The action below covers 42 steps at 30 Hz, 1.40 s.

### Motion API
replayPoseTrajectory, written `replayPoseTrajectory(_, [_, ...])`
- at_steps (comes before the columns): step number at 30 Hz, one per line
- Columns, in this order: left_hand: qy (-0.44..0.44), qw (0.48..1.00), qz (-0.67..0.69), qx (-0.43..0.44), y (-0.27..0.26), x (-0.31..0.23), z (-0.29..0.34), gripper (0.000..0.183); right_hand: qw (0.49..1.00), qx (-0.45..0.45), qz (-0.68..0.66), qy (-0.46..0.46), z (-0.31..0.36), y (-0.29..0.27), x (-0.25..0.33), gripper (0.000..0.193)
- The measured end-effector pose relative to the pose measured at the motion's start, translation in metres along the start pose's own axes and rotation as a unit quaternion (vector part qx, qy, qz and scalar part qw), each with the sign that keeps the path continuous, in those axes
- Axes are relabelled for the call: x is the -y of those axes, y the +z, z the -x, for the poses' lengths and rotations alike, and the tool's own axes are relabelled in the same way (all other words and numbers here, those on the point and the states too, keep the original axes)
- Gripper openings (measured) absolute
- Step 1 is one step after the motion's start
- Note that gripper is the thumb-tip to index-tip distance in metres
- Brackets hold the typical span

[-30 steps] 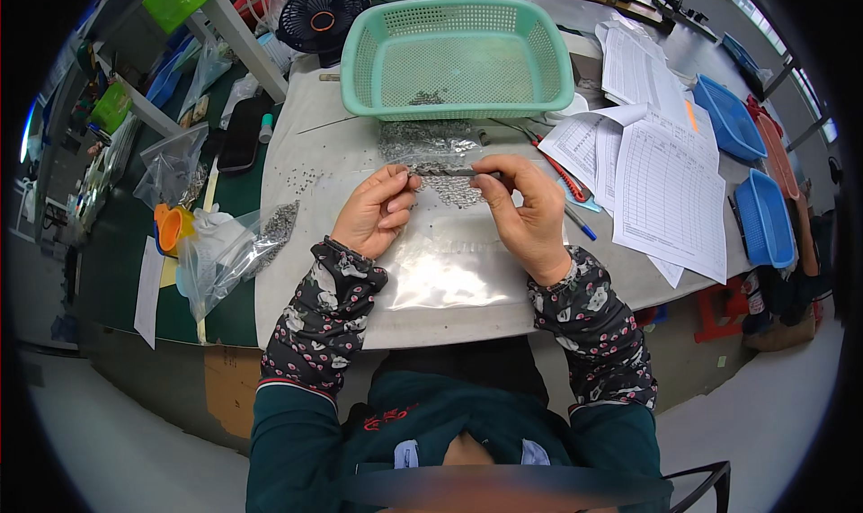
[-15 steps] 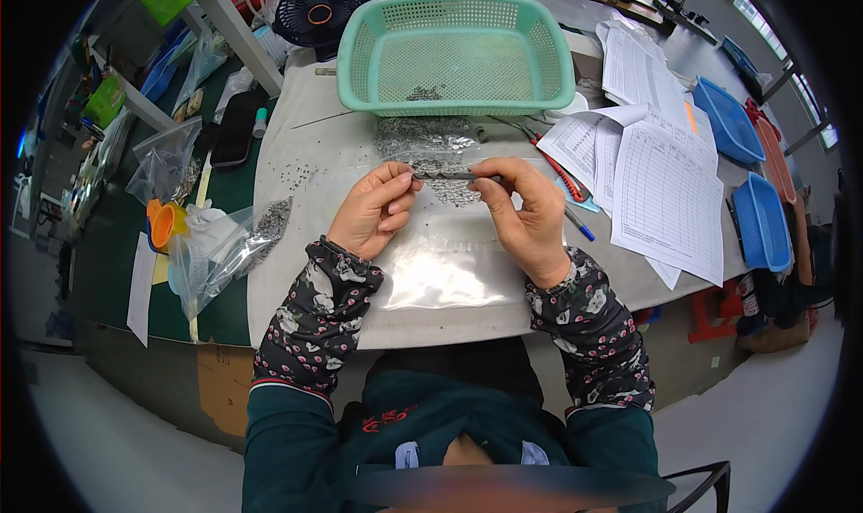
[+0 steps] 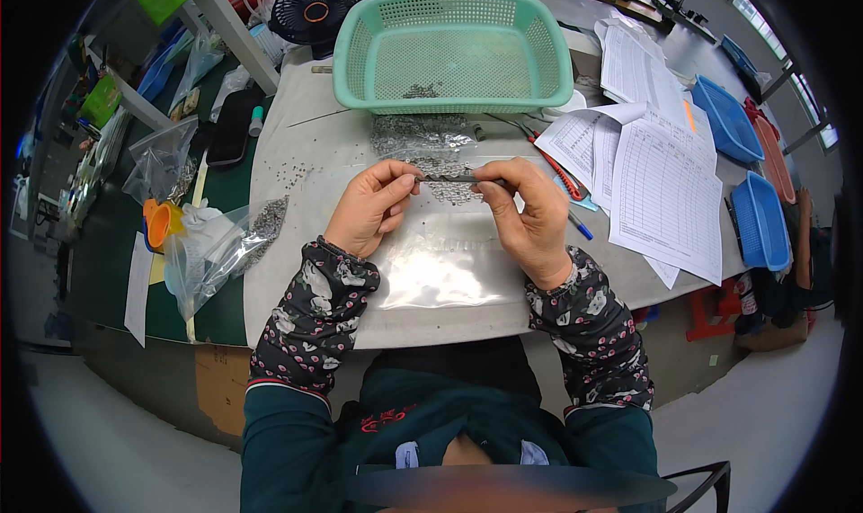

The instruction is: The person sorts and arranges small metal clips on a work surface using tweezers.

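Dark rod [image 3: 454,180] pinched — L hand [image 3: 370,207], R hand [image 3: 530,212], ea. end.

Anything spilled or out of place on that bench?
Possibly. Small grey bits lie scattered on the pale table cover, mostly left of the clear sheet and outside any container, so they look spilled. The papers at right overlap at uneven angles. The dark rod between the left hand and right hand is too small to judge for damage.

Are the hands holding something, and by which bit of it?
A thin, dark grey, stick-like piece: the left hand pinches near its left end, the right hand near its right. Its material is unclear.
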<state>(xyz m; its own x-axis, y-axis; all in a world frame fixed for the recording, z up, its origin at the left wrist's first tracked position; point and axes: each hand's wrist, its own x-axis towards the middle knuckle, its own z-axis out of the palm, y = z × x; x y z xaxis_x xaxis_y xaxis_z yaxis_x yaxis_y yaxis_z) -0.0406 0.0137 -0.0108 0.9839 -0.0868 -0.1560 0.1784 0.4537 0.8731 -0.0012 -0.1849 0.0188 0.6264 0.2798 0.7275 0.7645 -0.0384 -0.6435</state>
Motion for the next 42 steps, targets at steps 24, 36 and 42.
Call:
replayPoseTrajectory(24, [0.054,0.995,-0.056,-0.065,-0.002,0.011,-0.006,0.009,0.998,0.008,0.055,-0.012,0.001,-0.006,-0.004,0.011])
replayPoseTrajectory(36, [0.119,0.985,-0.090,-0.082,0.004,0.018,-0.009,0.008,0.996,-0.019,0.079,-0.043,0.006,-0.008,-0.008,0.013])
replayPoseTrajectory(42, [0.125,0.984,-0.086,-0.087,0.009,0.017,-0.010,0.008,0.995,-0.023,0.086,-0.047,0.005,-0.010,-0.008,0.013])
